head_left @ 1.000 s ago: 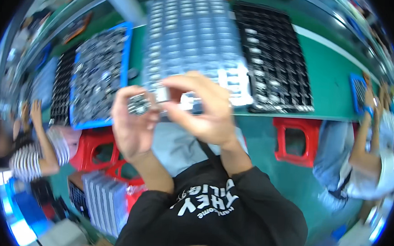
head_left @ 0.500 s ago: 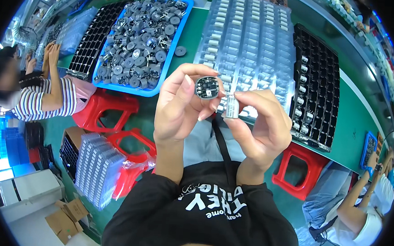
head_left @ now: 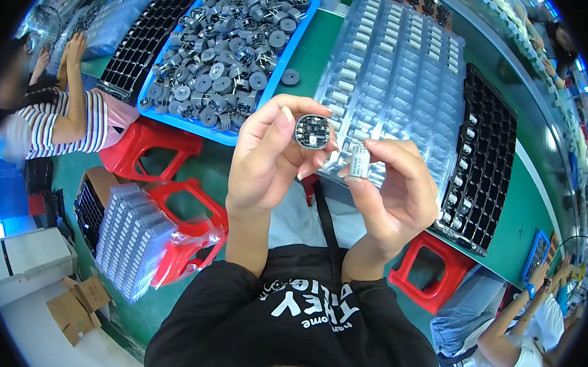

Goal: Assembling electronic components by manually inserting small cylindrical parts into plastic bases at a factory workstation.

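Fingers of the left hand (head_left: 258, 164) grasp a round module (head_left: 312, 131) in the head view, its dark circuit face turned toward the camera; the right hand (head_left: 404, 193) pinches a small whitish block (head_left: 359, 162) between thumb and forefinger, roughly upright, just beside the module; whether a wire joins the two cannot be made out; both hands are raised near the front edge of a green table (head_left: 315, 50); on it, to the left, a blue tray (head_left: 189, 129) is heaped with grey round parts (head_left: 214, 64), and one loose grey disc (head_left: 290, 77) lies beside it; beyond the hands is a clear tray (head_left: 408, 83) partly filled with whitish blocks, with a black tray (head_left: 492, 142) at its right.
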`<state>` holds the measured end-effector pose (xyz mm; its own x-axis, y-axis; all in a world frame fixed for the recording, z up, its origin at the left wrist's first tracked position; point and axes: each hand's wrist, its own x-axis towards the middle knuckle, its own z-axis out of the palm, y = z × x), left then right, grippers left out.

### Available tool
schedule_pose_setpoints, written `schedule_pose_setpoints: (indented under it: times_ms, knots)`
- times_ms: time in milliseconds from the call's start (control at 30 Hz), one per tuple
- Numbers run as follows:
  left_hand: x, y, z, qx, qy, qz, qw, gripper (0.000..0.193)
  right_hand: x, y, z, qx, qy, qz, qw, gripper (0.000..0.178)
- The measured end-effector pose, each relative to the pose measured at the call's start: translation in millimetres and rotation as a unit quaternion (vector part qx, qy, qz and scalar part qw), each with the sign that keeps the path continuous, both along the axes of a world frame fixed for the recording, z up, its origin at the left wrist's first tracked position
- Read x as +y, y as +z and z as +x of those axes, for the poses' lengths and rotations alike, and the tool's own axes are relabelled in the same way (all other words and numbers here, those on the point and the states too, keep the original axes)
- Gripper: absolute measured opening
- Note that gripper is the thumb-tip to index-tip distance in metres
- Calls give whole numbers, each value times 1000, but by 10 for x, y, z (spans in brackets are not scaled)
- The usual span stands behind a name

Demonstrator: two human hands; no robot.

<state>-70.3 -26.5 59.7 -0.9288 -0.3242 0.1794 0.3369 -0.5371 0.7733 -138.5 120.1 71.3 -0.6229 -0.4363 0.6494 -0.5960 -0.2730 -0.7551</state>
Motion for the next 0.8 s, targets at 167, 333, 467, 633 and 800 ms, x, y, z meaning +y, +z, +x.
schedule_pose_setpoints:
  times_ms: [167, 333, 467, 633, 800]
  knots:
    - [-49, -70, -39, 19, -30, 46, 998, 36, -93, -10, -45, 11, -36, -21, 999, 34]
    - [-58, -91, -62, 12, -30, 42, 999, 36, -112, -38, -53, 11, -42, -25, 999, 34]
    - [-50, -84, -57, 17, -33, 45, 998, 35, -103, -27, -39, 20, -46, -21, 999, 34]
    - [-51, -108, -30, -3, -24, 50, 998, 34, -130, -53, -40, 30, -48, -19, 998, 34]
    - [-37, -91, 8, 14, -24, 50, 998, 33, -130, -62, 3, 19, -28, -15, 999, 35]
